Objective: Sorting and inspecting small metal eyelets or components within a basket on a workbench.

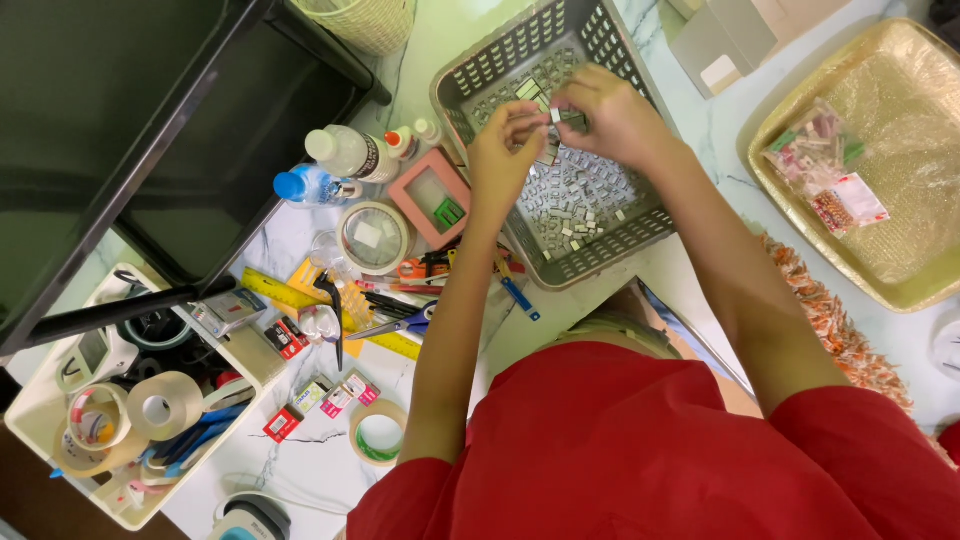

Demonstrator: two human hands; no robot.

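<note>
A grey perforated plastic basket (600,250) sits on the marble surface and holds several small white and grey pieces (580,195). Both my hands are raised over the basket and meet at the fingertips. My left hand (503,150) and my right hand (610,115) pinch one small white piece (553,116) between them. My forearms reach out from red sleeves at the bottom of the view.
Left of the basket lie a pink square box (432,197), bottles (345,155), a round tin (375,237), scissors (400,325), a yellow ruler (300,300) and tape rolls (160,405) in a white tray. A gold tray (900,270) with small packets stands at right. A dark rack (150,150) fills the upper left.
</note>
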